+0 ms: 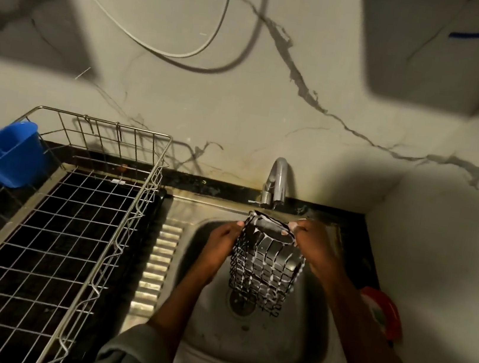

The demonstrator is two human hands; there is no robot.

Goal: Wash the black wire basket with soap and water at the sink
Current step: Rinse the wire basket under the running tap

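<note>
The black wire basket [266,266] hangs upright over the steel sink [293,351], streaked with white soap foam along its wires. My left hand [221,239] presses against its left side near the rim. My right hand [313,239] grips the rim's right edge, with foam on the fingers. The chrome tap [277,182] stands just behind the basket; whether water is running from it cannot be made out. The drain [240,301] shows below the basket.
A large steel wire dish rack [68,233] fills the black counter to the left, with a blue plastic cup [6,152] hooked on its far left side. A red and white object [383,314] lies on the counter at right. Marble walls close in behind and to the right.
</note>
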